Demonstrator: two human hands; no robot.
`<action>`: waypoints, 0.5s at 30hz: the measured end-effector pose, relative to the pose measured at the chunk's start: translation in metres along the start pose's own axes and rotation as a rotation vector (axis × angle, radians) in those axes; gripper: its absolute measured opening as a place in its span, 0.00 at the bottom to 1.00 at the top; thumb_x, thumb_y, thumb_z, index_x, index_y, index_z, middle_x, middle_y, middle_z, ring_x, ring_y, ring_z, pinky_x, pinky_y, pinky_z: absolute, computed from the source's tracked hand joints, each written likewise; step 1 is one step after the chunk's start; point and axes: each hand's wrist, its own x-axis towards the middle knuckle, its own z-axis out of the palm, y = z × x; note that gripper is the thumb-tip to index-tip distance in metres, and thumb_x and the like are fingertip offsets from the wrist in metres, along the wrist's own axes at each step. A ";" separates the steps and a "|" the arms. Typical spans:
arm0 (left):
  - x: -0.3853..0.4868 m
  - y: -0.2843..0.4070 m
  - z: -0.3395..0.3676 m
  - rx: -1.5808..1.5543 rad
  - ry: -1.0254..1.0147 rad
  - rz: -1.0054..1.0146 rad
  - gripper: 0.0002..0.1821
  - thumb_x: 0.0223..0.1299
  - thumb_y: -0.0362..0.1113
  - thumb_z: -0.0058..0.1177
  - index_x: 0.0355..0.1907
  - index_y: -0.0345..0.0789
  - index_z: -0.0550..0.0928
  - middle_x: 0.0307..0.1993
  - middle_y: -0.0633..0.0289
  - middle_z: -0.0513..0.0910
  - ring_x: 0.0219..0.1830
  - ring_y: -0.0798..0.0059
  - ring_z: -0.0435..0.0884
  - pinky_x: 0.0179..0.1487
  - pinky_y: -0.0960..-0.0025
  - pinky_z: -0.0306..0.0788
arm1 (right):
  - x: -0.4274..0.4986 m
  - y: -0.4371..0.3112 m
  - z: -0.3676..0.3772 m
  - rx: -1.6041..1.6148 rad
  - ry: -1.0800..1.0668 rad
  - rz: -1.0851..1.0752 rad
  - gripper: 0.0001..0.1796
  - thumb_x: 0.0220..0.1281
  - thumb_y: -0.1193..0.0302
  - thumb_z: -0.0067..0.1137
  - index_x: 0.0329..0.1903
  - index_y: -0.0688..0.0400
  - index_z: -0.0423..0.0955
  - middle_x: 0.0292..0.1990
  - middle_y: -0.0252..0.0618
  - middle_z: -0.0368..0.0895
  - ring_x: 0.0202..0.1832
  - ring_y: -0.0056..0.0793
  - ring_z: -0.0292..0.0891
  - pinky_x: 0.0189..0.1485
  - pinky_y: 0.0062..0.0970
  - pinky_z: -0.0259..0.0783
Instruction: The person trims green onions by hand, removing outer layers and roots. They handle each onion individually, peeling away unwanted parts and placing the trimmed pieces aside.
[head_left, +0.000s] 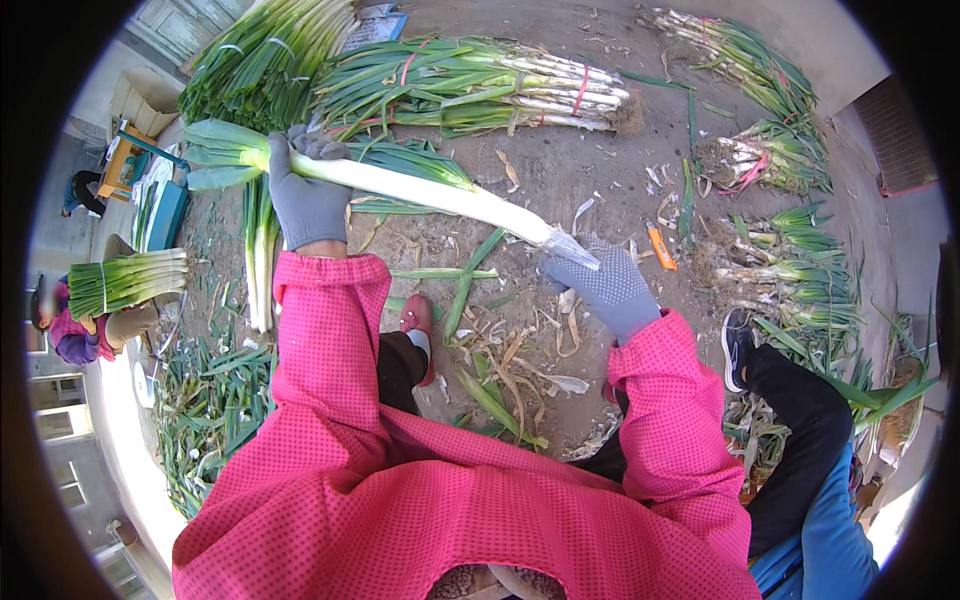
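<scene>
My left hand (309, 187), in a grey knit glove, is closed around the upper stalk of a long white-and-green leek or large scallion (435, 196). Its green leaves point left and its white end slants down to the right. My right hand (600, 285), in a grey glove with light dots, is at that white end, where a thin, loose, whitish skin or root tip shows. Whether its fingers grip the end is hard to tell. Below my left hand, peeled stalks (259, 255) lie on the ground.
Tied bundles (480, 86) lie ahead, more untrimmed ones (795, 270) at right. An orange-handled cutter (661, 246) rests on the ground. Leaf scraps (217, 397) are heaped at left. A person in black trousers (802, 405) is close at right; another person (82, 330) holds a bundle at far left.
</scene>
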 end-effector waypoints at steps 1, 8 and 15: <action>0.000 0.006 -0.001 -0.017 -0.009 0.004 0.13 0.66 0.45 0.51 0.37 0.36 0.71 0.23 0.71 0.63 0.25 0.79 0.63 0.32 0.70 0.64 | -0.002 0.001 -0.005 -0.368 0.064 -0.101 0.17 0.62 0.66 0.56 0.52 0.58 0.75 0.37 0.36 0.82 0.37 0.30 0.79 0.44 0.29 0.72; 0.000 0.018 -0.003 0.022 -0.005 0.101 0.14 0.64 0.44 0.53 0.38 0.35 0.71 0.24 0.70 0.64 0.26 0.77 0.64 0.33 0.71 0.64 | 0.002 0.001 -0.022 -0.092 0.732 -0.264 0.20 0.55 0.63 0.63 0.50 0.57 0.76 0.40 0.46 0.81 0.44 0.44 0.77 0.50 0.37 0.72; -0.002 0.008 0.002 -0.010 -0.005 0.040 0.14 0.64 0.44 0.53 0.37 0.34 0.72 0.22 0.71 0.65 0.24 0.79 0.64 0.32 0.72 0.64 | -0.005 -0.016 0.004 -0.474 0.489 -0.390 0.22 0.50 0.61 0.67 0.48 0.55 0.77 0.36 0.43 0.82 0.38 0.41 0.79 0.43 0.36 0.72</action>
